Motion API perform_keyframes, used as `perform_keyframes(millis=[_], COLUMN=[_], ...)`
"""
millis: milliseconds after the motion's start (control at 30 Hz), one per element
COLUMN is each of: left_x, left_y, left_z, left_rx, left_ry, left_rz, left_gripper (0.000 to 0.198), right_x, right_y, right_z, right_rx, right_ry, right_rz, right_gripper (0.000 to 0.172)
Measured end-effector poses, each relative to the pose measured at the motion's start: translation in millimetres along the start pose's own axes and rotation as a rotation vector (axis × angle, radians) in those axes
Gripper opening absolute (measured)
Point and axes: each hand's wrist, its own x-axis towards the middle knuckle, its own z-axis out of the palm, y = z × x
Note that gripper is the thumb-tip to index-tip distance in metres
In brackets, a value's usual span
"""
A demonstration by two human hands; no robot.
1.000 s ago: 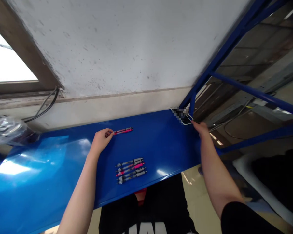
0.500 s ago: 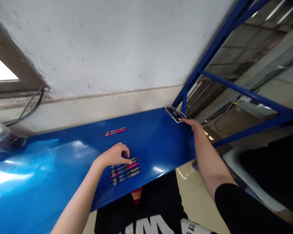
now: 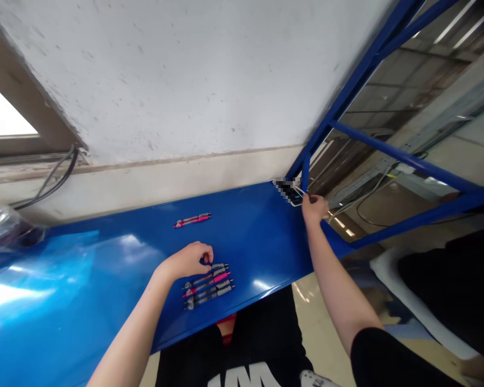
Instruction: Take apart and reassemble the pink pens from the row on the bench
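Note:
My left hand rests on the blue shelf, its fingers pinched on the near end of the top grey pen in a row of several pens. The row lies close to the shelf's front edge and holds grey pens and one pink pen. A single pink pen lies alone farther back, apart from the hand. My right hand is stretched to the shelf's back right corner, fingers curled, touching the edge of a small dark device that lies there.
A blue frame post rises from the right corner, with a crossbar behind my right hand. A white wall backs the shelf. A crumpled clear plastic bag and black cables sit at the far left.
My left hand let go of the single pink pen at the back and came down to the row of pens. My right hand stayed at the device and curled its fingers.

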Motion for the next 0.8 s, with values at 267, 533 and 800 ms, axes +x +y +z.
perform_keyframes(millis=[267,533,800], left_x=[3.1,5.7,8.0], left_y=[-6.9,-31.4,-40.8], left_z=[2.4,-15.0,-17.6], left_rx=[0.098,0.11,0.168], left_ry=[0.068,0.342,0.493], left_rz=[0.017,-0.031,-0.075], left_gripper=[0.012,0.019,0.031], right_x=[-165.0,-32.0,8.0], right_y=[-56.7,-7.6,27.3], right_z=[33.9,30.4,34.6], right_rx=[0.195,-0.126,-0.309], right_ry=[-0.479,-0.096,-0.167], right_rz=[-0.641,-0.198,-0.076], right_gripper=[0.021,0.061,0.066])
